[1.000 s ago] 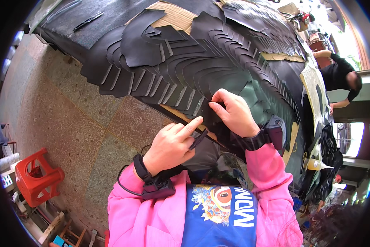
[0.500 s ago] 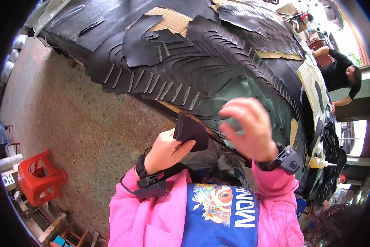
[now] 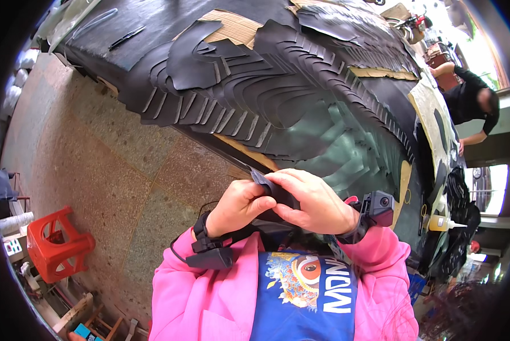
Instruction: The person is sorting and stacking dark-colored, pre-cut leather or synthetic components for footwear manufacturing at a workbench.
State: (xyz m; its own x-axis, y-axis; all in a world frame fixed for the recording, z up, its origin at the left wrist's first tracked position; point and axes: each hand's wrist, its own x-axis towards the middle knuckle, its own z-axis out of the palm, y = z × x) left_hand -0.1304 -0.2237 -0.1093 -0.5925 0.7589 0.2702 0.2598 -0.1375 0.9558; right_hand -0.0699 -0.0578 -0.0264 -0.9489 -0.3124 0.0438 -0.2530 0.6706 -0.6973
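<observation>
2 hands (image 3: 278,207) above speckled terrazzo floor (image 3: 96,165)

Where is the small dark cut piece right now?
In the head view, the small dark cut piece is pinched between the left hand and right hand, low centre, just before the table edge.

Lying across the upper middle of the frame: cut pieces (image 3: 278,96) overlapping on the table (image 3: 170,17). Sitting at lower left: a stool (image 3: 56,244) on the floor (image 3: 96,165). Meeting at lower centre, below the table edge: left hand (image 3: 238,204) and right hand (image 3: 317,204), touching, a dark piece (image 3: 275,190) between them. Standing at far right: a glue bottle (image 3: 439,223).
</observation>
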